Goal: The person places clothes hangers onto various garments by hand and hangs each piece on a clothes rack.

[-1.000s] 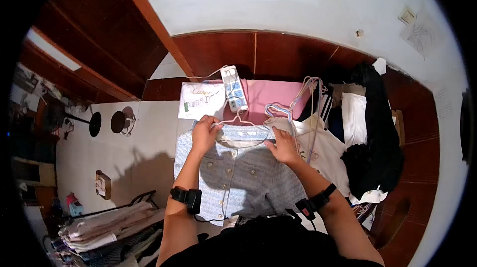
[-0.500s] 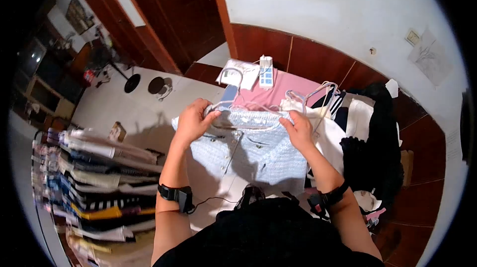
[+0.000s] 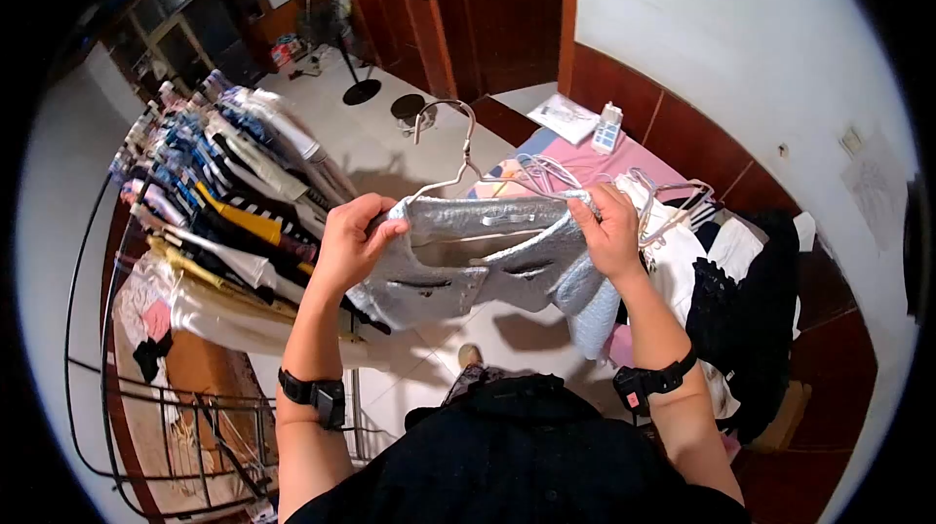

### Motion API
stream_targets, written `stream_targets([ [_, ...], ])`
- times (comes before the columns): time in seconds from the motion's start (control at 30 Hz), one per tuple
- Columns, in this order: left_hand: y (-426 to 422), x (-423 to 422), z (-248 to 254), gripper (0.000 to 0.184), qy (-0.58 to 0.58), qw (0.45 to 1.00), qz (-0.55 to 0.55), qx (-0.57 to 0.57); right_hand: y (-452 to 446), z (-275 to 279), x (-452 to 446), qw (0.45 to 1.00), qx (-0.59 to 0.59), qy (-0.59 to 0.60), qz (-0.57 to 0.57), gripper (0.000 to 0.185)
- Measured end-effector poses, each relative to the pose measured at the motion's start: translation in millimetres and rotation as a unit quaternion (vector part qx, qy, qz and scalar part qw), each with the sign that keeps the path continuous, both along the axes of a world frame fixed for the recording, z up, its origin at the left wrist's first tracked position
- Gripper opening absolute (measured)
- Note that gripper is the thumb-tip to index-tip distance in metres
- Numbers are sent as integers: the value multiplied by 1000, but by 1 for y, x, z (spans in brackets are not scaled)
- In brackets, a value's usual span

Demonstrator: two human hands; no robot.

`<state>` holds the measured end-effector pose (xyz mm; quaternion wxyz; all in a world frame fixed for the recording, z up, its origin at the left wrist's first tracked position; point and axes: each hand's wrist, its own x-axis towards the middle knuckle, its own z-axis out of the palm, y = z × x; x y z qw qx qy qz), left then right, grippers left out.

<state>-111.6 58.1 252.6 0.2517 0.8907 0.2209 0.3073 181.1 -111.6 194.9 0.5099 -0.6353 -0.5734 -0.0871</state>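
Note:
A light blue knit jacket [image 3: 439, 275] hangs on a pale wire hanger [image 3: 468, 155], lifted in front of my body with its collar up. My left hand [image 3: 359, 239] pinches the jacket's shoulder on the left, thumb over the cloth. On the other shoulder, my right hand [image 3: 610, 232] grips the cloth and the hanger's end beneath it. The hanger's hook rises free between my hands. Several loose hangers [image 3: 546, 176] lie on the pink-covered table behind the jacket.
A packed clothes rack [image 3: 234, 202] stands at the left, with a black wire frame [image 3: 185, 436] below it. The pink-covered table [image 3: 639, 161] holds a power strip [image 3: 606, 129], a white packet [image 3: 564, 119] and piled black and white clothes [image 3: 746, 280]. A stool [image 3: 408, 110] stands behind.
Both hands have raised the jacket off the table, its hanger hook now upright. The view has swung left, bringing the clothes rack further in.

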Motion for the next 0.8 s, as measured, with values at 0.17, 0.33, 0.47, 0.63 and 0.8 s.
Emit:
stream_targets([
  [0.17, -35, -61, 33, 18, -11, 988, 33, 148, -6, 24, -48, 998, 20, -13, 65, 22],
  [0.33, -48, -113, 47, 17, 14, 977, 34, 212, -8, 54, -89, 990, 55, 23, 131, 25],
  [0.47, -58, -165, 53, 20, -28, 974, 79, 211, 12, 58, -125, 975, 29, 56, 213, 28],
  [0.63, -42, -248, 46, 20, -25, 975, 111, 190, 42, 46, -202, 970, 48, 117, 209, 53],
  [0.8, -26, -326, 14, 19, -89, 981, 162, 64, 52, 35, -264, 970, 9, -186, 159, 55],
])
